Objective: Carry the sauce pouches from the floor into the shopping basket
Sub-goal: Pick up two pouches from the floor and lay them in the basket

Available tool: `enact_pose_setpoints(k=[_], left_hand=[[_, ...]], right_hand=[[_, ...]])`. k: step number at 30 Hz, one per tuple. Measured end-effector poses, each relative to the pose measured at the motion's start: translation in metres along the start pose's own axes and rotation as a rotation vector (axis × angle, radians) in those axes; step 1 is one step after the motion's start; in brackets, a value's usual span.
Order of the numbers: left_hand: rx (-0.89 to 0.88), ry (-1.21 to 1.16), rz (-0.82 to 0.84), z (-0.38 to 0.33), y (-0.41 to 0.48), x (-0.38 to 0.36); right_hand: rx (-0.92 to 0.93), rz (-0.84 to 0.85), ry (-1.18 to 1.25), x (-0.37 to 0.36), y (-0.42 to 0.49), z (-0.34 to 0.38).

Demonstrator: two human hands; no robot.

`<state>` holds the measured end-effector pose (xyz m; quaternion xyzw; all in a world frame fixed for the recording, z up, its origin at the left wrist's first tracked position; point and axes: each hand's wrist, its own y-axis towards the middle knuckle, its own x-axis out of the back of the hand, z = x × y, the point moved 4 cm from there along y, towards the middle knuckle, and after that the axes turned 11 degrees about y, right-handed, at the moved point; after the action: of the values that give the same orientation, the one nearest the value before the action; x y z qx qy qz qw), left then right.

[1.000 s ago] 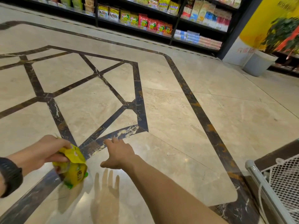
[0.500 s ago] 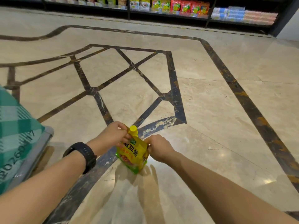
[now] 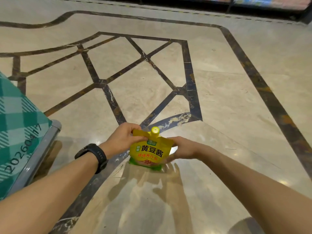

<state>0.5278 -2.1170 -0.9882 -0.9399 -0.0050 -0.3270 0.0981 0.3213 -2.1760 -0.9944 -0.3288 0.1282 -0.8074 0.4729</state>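
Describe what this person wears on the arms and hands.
Both forearms are bare, with no sleeves or gloves in view. The left hand has a black wristwatch with a wide strap at its wrist; the right hand and wrist wear nothing. No rings show.

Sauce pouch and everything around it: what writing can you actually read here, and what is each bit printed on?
"黄豆酱": large dark characters on the yellow sauce pouch.
"超值两斤装": small red line beneath them, same pouch.
"20260417": dark digits on the green checked fabric at the left.
Small green logo above the large characters: too small to read.
Shelf packages at the top edge: too blurred to read.
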Motion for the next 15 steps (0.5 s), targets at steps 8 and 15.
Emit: enact_pose_setpoints(k=[8, 15], left_hand=[[0.119, -0.326, -0.007, 0.011, 0.011, -0.024], [0.077, -0.243, 0.117, 0.024, 0.007, -0.041]], right_hand=[[-0.002, -0.311, 0.531, 0.005, 0.016, -0.016], [-0.013, -0.151, 0.456, -0.013, 0.029, -0.028]])
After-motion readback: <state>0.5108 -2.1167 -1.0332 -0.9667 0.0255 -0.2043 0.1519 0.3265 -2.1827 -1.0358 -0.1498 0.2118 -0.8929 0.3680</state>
